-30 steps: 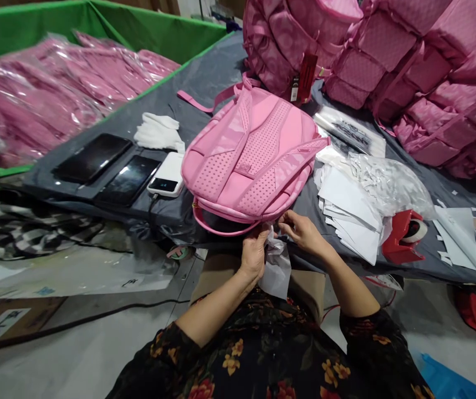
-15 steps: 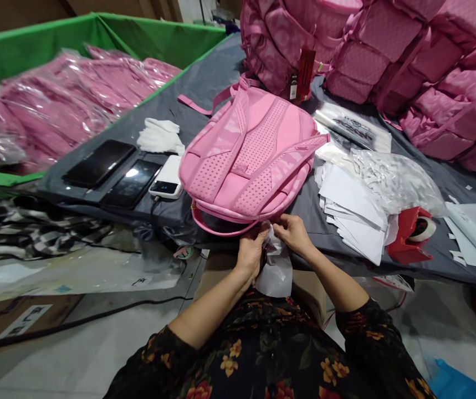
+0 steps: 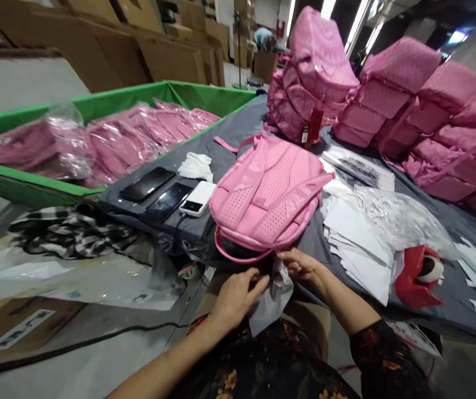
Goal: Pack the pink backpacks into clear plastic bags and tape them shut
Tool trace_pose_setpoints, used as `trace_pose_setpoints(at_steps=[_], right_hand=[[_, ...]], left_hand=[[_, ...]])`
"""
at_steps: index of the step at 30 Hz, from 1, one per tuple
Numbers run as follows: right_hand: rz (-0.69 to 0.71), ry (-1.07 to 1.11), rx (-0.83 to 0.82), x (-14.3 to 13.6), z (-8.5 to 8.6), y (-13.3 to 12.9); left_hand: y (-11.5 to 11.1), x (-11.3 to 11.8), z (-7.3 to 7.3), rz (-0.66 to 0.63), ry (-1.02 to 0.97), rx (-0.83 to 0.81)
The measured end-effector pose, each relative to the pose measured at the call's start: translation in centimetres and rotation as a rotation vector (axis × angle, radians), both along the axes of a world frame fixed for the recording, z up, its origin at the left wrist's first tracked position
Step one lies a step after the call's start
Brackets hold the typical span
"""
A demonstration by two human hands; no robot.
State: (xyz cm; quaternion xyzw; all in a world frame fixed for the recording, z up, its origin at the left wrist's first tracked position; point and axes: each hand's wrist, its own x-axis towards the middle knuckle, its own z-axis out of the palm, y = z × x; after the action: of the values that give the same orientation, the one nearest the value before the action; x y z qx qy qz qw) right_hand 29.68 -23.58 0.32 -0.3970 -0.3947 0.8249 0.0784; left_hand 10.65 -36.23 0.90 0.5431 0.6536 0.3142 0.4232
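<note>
A pink backpack (image 3: 277,188) lies on the table with its straps facing up and its top handle toward me. Below its near edge hangs a thin, crumpled white sheet (image 3: 273,305). My right hand (image 3: 304,269) pinches the top of this sheet close to the bag's edge. Just left of the sheet is my left hand (image 3: 233,299), its thumb and forefinger apart. The ends of its other fingers are hard to make out.
Left of the bag lie white gloves (image 3: 196,166), two dark phones and a white power bank (image 3: 198,198). On the right are white papers (image 3: 356,238), clear plastic bags and a red tape dispenser (image 3: 416,277). Pink backpacks are stacked behind; a green bin (image 3: 146,91) holds bagged ones.
My view has tilted up, showing more of the room. My left hand has let go of the white sheet and moved left. My right hand stays by the bag's edge.
</note>
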Motion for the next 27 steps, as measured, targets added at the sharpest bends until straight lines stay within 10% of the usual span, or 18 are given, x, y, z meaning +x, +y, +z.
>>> trace_pose_setpoints(at_steps=[5,10,17,21,27], right_hand=[[0.176,-0.056,-0.005,4.6,-0.9,-2.3],[0.291,-0.104,0.095,8.9,1.0,-4.3],[-0.028,-0.473,0.597,11.5,6.3,-4.0],[-0.209,-0.545,0.997,8.3,10.3,-1.2],[0.187,-0.45,1.328,1.2,12.3,9.3]], left_hand=[[1.6,0.3,9.0,-0.072,0.144,0.435],[16.7,1.0,16.3,0.081,0.422,0.556],[31.3,-6.1,12.9,0.259,0.658,0.157],[34.4,-8.1,11.2,0.191,0.519,0.072],[34.1,-13.8,13.1,0.26,0.336,0.054]])
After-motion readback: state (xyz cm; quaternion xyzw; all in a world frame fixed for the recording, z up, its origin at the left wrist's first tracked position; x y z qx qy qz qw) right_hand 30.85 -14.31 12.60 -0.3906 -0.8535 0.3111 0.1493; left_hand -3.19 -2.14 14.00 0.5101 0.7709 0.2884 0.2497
